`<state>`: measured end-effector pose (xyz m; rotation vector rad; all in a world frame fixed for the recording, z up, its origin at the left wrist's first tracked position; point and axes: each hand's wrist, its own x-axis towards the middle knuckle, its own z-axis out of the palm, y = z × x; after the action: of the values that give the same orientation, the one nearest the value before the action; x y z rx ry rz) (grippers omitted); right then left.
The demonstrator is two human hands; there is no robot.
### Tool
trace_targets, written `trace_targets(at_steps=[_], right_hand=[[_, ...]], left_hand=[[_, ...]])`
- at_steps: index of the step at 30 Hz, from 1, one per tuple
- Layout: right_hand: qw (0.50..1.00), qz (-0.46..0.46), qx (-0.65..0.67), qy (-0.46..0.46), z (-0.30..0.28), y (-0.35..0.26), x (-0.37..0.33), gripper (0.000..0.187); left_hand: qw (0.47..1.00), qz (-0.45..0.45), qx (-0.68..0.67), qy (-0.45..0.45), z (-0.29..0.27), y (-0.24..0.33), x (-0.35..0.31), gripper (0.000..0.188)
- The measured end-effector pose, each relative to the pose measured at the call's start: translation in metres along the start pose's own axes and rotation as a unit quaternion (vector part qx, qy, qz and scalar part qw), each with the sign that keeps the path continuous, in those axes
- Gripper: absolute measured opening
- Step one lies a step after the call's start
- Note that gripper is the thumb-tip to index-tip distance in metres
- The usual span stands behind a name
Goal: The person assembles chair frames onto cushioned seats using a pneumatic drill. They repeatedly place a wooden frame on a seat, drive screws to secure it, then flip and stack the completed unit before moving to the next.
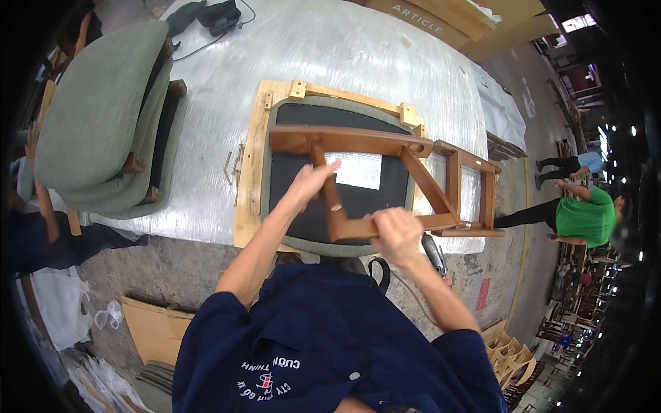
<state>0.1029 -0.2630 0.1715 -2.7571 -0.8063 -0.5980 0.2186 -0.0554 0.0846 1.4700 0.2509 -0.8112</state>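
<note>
A brown wooden chair frame (372,143) is held tilted above an upturned seat cushion with a black underside (292,179) and green fabric edge. My left hand (310,186) grips a cross rail on the frame's left side, its thumb pointing right. My right hand (398,235) is closed round the near bar of the frame. A white paper label (361,170) shows on the black underside through the frame's opening. Around the cushion lies a pale wooden jig (248,165) with small blocks at its far corners.
A second brown frame (487,196) lies right of the jig. Green upholstered seats (100,110) are stacked at left, near another person's arm (41,186). Long bolts (229,167) lie beside the jig. A power tool (434,255) sits at the table's near edge. A person in green (585,217) stands at right.
</note>
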Motion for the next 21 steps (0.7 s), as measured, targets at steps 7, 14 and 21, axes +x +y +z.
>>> trace_targets(at_steps=[7,14,21], right_hand=[[0.953,0.218,0.112,-0.179,0.031,-0.016,-0.051,0.073],[0.885,0.456,-0.032,-0.089,0.115,0.14,-0.057,0.083],[0.847,0.498,0.181,-0.048,0.152,0.196,-0.044,0.032]], left_hand=[[0.935,0.029,0.316,0.159,-0.005,-0.078,-0.029,0.099],[0.881,0.102,0.386,0.256,0.017,-0.087,0.002,0.055],[0.83,0.227,0.411,0.302,0.011,-0.06,0.022,0.031]])
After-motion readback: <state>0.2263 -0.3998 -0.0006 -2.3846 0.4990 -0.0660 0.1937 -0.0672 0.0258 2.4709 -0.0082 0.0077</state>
